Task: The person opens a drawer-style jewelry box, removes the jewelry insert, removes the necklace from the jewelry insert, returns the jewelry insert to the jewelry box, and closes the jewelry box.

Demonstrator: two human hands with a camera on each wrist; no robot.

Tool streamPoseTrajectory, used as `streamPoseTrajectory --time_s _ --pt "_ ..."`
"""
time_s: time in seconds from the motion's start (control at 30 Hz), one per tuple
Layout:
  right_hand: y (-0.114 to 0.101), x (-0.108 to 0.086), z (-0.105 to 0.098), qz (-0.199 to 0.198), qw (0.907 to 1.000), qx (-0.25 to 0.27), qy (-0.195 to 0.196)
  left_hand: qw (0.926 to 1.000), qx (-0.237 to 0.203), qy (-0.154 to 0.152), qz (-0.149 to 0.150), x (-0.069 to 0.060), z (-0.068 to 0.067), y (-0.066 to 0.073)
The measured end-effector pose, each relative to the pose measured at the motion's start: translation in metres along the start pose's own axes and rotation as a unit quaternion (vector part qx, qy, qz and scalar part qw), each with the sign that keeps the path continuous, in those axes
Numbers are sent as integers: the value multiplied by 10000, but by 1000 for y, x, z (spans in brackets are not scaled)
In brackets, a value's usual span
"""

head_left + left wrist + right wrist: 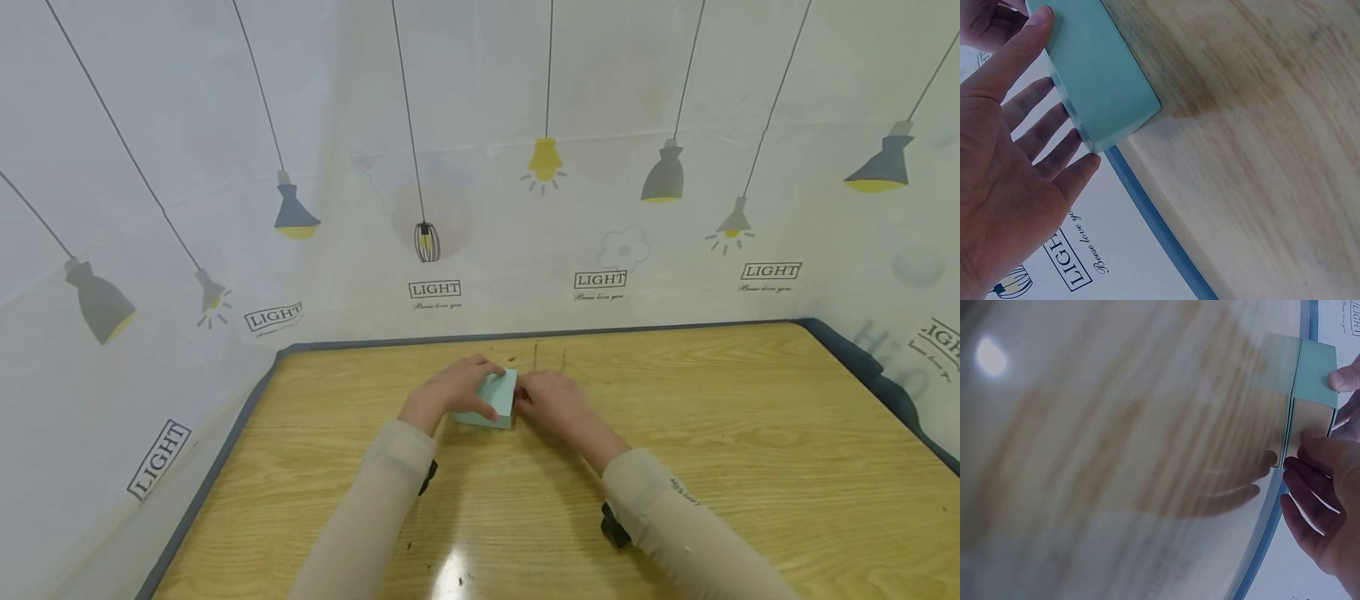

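A light green box (498, 395) is near the middle of the wooden table. My left hand (453, 388) grips it, thumb on one side and fingers on the opposite side, as the left wrist view shows along the box (1100, 75). At the box's right end is my right hand (555, 403), fingers bent. In the right wrist view, the right thumb and a finger pinch the edge of a tan end panel (1310, 419) framed by green walls. The box's contents cannot be seen.
The wooden table (720, 433) has a dark blue border (450, 338) along its back. Behind hangs a pale cloth (495, 75) printed with lamps and the word LIGHT. Small dark marks dot the tabletop, and a bright reflection lies at its front.
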State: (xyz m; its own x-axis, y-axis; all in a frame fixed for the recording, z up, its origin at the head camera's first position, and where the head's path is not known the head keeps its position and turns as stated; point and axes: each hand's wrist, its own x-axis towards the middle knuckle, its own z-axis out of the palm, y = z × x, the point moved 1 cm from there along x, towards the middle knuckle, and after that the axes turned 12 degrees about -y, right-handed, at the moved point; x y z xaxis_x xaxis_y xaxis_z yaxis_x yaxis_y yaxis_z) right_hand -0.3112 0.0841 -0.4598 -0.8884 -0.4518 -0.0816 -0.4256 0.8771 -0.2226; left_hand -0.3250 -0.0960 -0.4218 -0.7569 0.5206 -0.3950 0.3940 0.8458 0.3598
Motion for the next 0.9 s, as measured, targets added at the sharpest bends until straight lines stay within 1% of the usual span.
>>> streamPoseTrajectory --time_s 0.47,0.63,0.9 --pt "-5 3 3 168 9992 -302 204 10000 -74 -2 -66 0 0 1" --pt "-7 4 3 284 9985 -450 147 9999 -80 6 -74 0 0 1" --pt "-10 4 3 374 9980 -508 89 10000 -10 5 -34 0 1 2"
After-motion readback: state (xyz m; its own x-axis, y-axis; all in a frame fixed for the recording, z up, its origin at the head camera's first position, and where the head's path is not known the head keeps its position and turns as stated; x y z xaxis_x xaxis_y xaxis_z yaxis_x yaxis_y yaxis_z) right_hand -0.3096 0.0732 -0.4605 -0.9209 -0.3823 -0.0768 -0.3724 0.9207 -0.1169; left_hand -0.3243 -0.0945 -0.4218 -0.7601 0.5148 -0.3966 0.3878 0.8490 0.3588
